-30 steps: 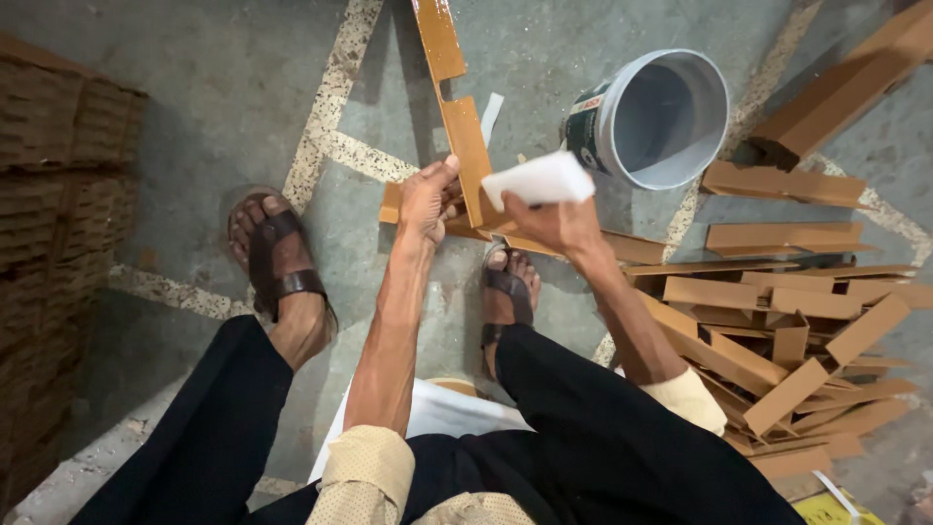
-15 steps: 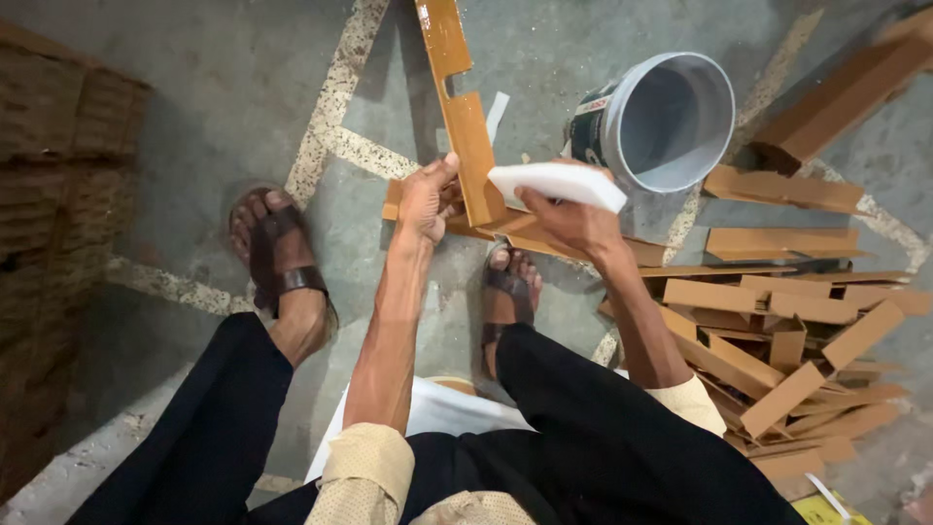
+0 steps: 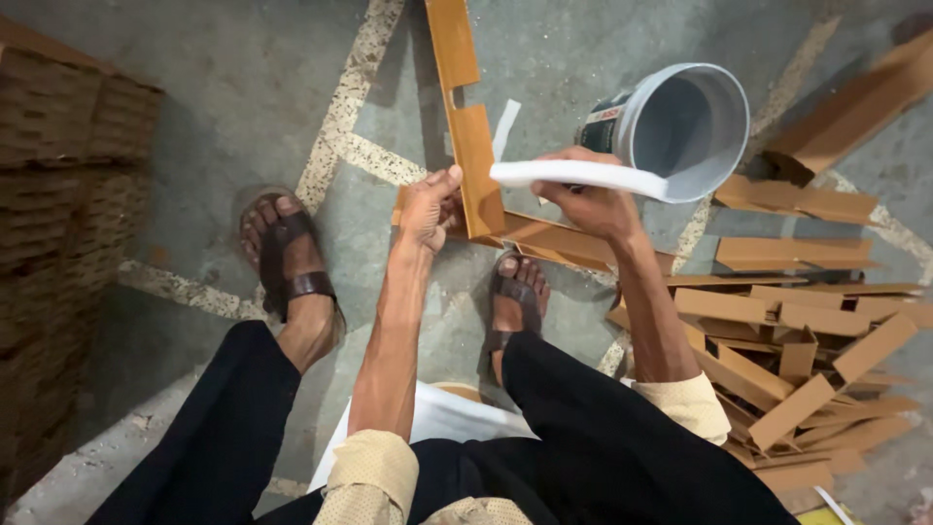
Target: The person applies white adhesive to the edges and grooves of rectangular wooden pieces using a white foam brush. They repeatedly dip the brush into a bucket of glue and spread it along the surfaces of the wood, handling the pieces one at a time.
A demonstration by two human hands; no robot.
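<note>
My left hand (image 3: 430, 205) grips the lower end of a long orange-brown notched wooden strip (image 3: 465, 117) that stands up from the floor between my feet. My right hand (image 3: 589, 199) holds a white strip (image 3: 583, 177), stretched out level to the right and meeting the wooden strip's right edge. A short loose end of white strip (image 3: 505, 127) sticks up behind the wood. More brown pieces (image 3: 549, 243) lie flat under the two hands.
A white bucket (image 3: 686, 129) lies on its side just beyond my right hand. A heap of brown wooden offcuts (image 3: 797, 340) fills the floor at the right. Stacked brown panels (image 3: 58, 224) stand at the left. My sandalled feet (image 3: 288, 258) rest on the grey floor.
The white strip has been drawn out longer and flatter to the right. The wooden strip has stayed in my left hand, and the view has closed in slightly.
</note>
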